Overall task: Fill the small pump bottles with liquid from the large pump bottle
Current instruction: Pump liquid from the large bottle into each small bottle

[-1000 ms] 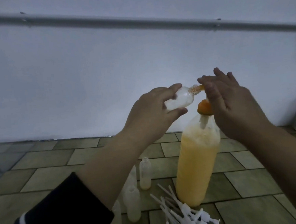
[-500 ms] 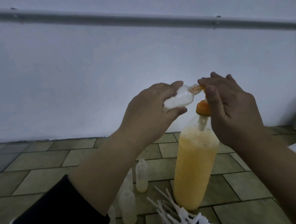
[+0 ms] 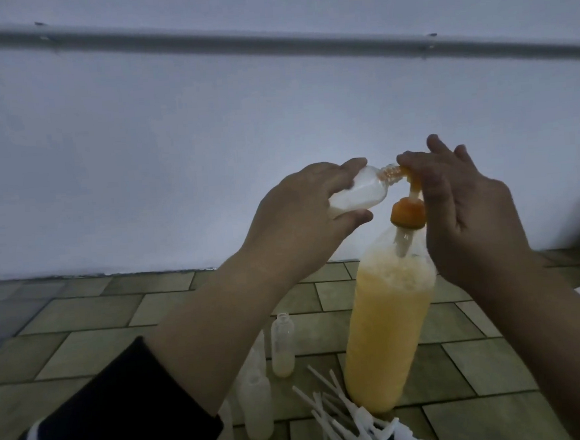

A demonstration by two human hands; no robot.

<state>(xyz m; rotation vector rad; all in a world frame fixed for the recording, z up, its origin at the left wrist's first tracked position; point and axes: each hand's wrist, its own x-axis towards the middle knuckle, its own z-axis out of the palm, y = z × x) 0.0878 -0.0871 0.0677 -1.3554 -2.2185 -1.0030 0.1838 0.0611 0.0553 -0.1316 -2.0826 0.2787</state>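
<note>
A tall clear bottle of orange liquid stands on the tiled floor, with an orange pump cap on its neck. My left hand holds a small clear bottle tilted on its side, its threaded mouth against the orange pump nozzle. Whitish liquid lies in the small bottle's lower side. My right hand rests on the pump head, thumb and forefinger at the nozzle, the other fingers spread.
Several small bottles stand on the floor left of the large bottle, one partly filled. A heap of white pump tops with dip tubes lies in front. A grey pipe runs along the wall. Something white lies at the right edge.
The pump head has risen from its pressed position, so the orange stem now shows above the cap. My right hand lifted with it. The small bottle stays at the nozzle.
</note>
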